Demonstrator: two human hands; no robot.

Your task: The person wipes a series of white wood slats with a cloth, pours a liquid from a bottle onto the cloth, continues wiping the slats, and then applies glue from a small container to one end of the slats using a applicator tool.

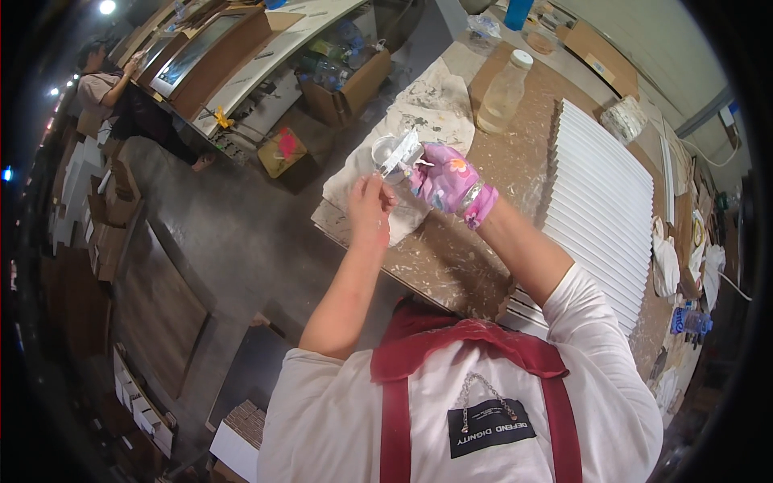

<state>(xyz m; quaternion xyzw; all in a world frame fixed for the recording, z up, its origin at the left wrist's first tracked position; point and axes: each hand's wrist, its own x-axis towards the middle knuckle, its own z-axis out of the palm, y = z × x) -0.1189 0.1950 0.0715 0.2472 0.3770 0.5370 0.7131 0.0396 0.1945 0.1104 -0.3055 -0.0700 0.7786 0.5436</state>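
My right hand (pixel 448 179), in a pink flowered glove, is closed around one side of a white, uneven strip-like piece (pixel 403 153). My bare left hand (pixel 372 203) has its fingers pinched at the lower end of that same piece. Right behind it, a round, clear-and-whitish thing (pixel 385 148) is partly covered, and its kind is hard to make out. Both hands are over a stained, pale cloth (pixel 439 101) at the left edge of the workbench. A clear bottle with a white cap (pixel 506 92) stands upright beyond my gloved hand.
On the brown, white-flecked bench (pixel 459 249), a stack of white ribbed strips (pixel 600 201) lies at the right. A cardboard box of bottles (pixel 342 88) and a yellowish box (pixel 288 158) sit on the floor. Another person (pixel 109 97) stands at a far-left bench.
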